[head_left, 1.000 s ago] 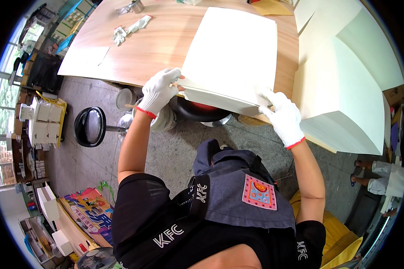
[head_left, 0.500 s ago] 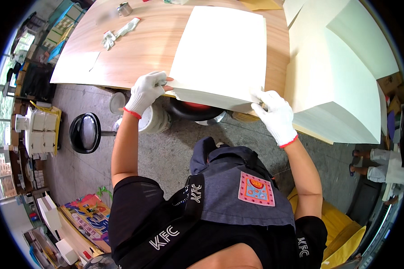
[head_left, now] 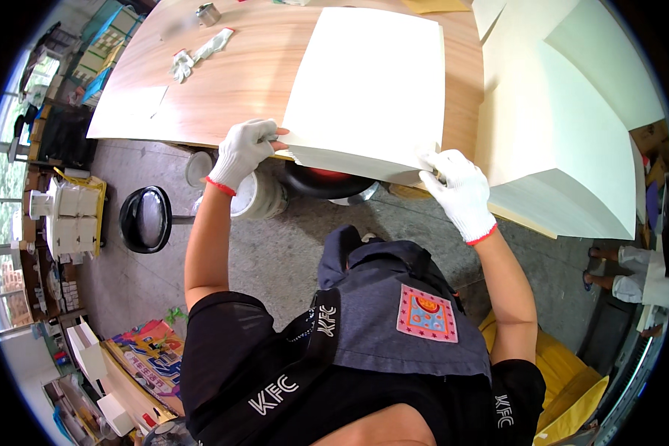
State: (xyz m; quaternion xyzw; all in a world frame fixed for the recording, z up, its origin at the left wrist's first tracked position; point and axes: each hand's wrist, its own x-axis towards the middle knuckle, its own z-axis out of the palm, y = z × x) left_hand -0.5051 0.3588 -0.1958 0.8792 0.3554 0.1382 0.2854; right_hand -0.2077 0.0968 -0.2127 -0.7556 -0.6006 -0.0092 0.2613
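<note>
A tall stack of large white paper sheets (head_left: 364,89) lies on the wood-grain table (head_left: 223,100), its layered near edge at the table's front. At the near left corner of the stack, my left hand (head_left: 247,152) is closed, in a white knit glove with bare fingertips showing. My right hand (head_left: 457,186), gloved the same way with a red cuff, grips the near right corner. Its thumb lies against the stack's front side, and the fingers bend over the corner. How many sheets each hand holds cannot be made out.
Higher stacks of white paper (head_left: 543,119) stand close on the right. Spare gloves (head_left: 199,56) and a metal tin (head_left: 207,14) lie at the far left. Below the table edge are a white bucket (head_left: 259,197) and black stools (head_left: 146,219). Someone's legs (head_left: 609,269) show at far right.
The hands stay at the same two corners of the stack. The whole view has shifted very slightly; nothing has been let go or picked up.
</note>
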